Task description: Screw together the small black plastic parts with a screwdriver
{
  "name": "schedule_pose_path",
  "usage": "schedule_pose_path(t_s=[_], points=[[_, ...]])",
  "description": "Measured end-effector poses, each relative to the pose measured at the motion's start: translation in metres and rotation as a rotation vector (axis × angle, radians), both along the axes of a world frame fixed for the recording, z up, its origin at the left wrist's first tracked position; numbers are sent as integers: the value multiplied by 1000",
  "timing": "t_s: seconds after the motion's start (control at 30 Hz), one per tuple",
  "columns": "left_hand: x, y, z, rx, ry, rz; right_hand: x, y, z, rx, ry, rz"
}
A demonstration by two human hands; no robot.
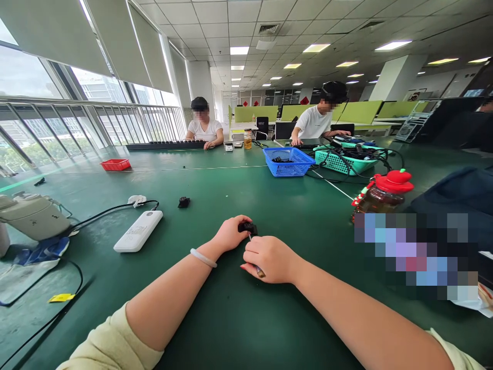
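Near the middle of the green table (254, 324), my left hand (230, 234) pinches a small black part (246, 226) between thumb and fingers. My right hand (269, 259) is wrapped round a thin tool (260, 272) like a screwdriver; its handle end shows below the fingers and its metal shaft reaches up to the black part. Where the tip meets the part is too small to make out. Another small black piece (184, 202) lies on the table ahead and to the left of my hands.
A white power bank (139, 231) with a black cable lies at left, near a pale bottle (38, 216). Ahead are a red tray (115, 165), a blue basket (288, 169) and a green basket (342, 164) of cables. A red-lidded jar (385, 195) stands right. Two people sit across.
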State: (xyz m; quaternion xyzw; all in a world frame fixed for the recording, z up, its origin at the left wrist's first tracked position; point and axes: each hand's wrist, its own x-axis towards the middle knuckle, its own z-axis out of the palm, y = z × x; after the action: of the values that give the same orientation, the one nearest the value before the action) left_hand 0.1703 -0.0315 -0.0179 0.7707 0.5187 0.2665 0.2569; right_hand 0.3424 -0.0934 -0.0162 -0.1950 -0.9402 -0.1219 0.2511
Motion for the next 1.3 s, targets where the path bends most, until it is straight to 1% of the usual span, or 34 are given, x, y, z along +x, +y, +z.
schedule_pose_path(t_s=[0.1, 0.2, 0.33, 0.5, 0.7, 0.87, 1.13, 1.3], points=[[0, 0, -1, -4, 1, -1, -6, -2, -1, -2, -179, -14], [-1, 1, -1, 3, 2, -7, -8, -6, 4, -31, -331, -47], [-1, 1, -1, 12, -1, -10, -10, -13, 13, -52, -423, -89], [-1, 1, -2, 9, -4, -18, -12, -16, 16, -54, -424, -100], [0, -1, 2, -2, 2, -15, -7, -12, 14, -36, -363, -102], [1, -3, 4, -13, 6, -12, -4, -9, 11, -41, -384, -85], [-1, -2, 3, -2, 10, -20, -7, -13, 12, -34, -351, -95], [-1, -1, 1, 1, 1, -20, -7, -12, 12, -49, -363, -113]])
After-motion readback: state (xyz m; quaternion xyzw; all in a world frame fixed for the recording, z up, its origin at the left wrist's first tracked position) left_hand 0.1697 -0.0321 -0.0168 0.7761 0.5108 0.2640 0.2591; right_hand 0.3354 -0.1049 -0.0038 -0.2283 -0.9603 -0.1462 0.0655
